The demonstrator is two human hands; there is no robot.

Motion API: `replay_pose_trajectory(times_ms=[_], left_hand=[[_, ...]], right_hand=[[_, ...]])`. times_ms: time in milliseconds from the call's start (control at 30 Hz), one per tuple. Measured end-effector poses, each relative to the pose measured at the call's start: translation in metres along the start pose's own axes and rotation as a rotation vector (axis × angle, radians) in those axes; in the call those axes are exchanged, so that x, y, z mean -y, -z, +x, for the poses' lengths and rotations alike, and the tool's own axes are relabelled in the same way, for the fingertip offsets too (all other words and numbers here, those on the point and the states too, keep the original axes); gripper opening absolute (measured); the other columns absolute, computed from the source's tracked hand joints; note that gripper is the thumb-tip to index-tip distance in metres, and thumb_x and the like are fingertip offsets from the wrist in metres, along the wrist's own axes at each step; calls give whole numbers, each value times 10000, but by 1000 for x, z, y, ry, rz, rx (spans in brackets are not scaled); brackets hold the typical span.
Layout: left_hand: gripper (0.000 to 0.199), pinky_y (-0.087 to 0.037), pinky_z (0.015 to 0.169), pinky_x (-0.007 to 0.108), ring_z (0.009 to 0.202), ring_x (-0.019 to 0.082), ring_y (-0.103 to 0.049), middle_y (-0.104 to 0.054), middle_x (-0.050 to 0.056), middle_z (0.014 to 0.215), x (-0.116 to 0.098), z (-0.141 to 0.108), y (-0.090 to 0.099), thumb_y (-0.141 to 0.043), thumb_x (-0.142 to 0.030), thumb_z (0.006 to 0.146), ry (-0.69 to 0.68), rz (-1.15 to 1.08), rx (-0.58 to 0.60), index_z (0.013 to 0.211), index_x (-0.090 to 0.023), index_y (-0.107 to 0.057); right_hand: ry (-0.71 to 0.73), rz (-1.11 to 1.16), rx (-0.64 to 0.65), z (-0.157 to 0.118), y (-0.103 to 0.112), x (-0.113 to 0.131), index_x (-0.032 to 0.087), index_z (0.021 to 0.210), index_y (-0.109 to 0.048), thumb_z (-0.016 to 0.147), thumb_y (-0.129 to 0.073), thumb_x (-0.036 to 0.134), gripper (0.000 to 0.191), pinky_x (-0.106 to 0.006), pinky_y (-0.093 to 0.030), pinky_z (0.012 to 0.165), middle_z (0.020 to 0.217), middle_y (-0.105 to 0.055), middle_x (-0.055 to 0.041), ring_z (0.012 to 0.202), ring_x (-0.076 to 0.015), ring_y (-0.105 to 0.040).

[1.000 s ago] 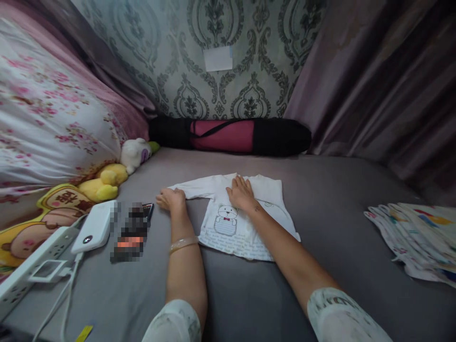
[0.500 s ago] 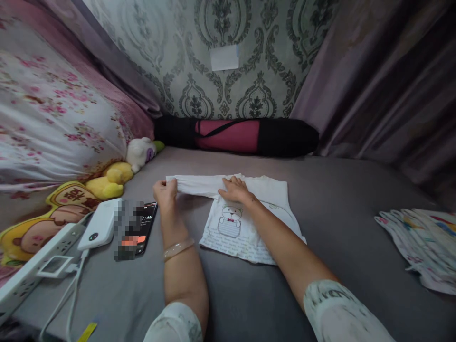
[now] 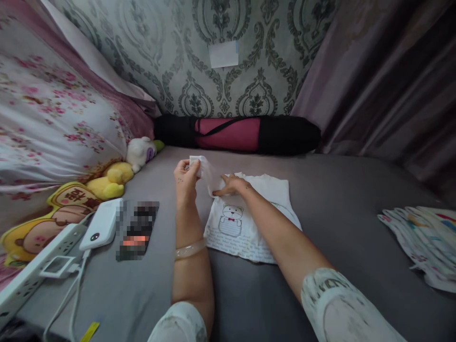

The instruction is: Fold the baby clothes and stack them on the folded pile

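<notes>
A small white shirt with a printed bear lies on the grey bed sheet in front of me. Its left sleeve is lifted off the sheet, and my left hand pinches the cuff between thumb and fingers. My right hand lies over the shoulder end of that sleeve with its fingers spread, pressing on the cloth. My right forearm covers part of the shirt's middle, and the far sleeve cannot be made out.
A pile of folded clothes lies at the right. Along the left are a phone, a white power bank, a power strip and plush toys. A black and red long bag lies against the wall.
My left hand has raised the sleeve's cuff and brought it right, towards the shirt. The sleeve, stretched flat before, now bends upward. My right hand stays at the shoulder.
</notes>
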State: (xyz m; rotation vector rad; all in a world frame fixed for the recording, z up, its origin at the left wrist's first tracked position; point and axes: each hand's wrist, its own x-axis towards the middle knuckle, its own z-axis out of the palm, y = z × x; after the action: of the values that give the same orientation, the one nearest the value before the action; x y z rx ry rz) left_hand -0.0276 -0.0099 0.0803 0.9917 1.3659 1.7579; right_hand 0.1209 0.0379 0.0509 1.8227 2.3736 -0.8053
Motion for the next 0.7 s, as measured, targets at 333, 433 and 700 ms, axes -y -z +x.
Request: replay_pose_trajectory(times_ms=[333,433,700], left_hand=[[272,-420,524,197,531,88,-520,-540,-38,626,17,-25,-68,-632,-426,774,-59,8,202,821,-194,-498],[222,-390,514,190,526,86,-507,-521,-46,605,32,-36,-85,-600,-396,816,-121,86,253,813,-196,-503],[335,-465,818,271,921,172,-637,-693,72,930,58,-49,-97,-400,-420,945,-209,340,584,893,-178,-626]], right_hand=[[-233,1323,-266,-48,-6,-73,132,951,-614,947,-460,268,205,-273,-534,717,911,-701,-103,720,-136,-655],[-222,1518,-241,-63,-9,-90,135,926,-579,994,-347,317,303,-286,-543,758,933,-692,-140,801,-156,-679],[-179,1420,-246,-57,-11,-103,129,1143,-566,966,-65,578,695,-366,-560,753,983,-699,-152,880,-216,-682]])
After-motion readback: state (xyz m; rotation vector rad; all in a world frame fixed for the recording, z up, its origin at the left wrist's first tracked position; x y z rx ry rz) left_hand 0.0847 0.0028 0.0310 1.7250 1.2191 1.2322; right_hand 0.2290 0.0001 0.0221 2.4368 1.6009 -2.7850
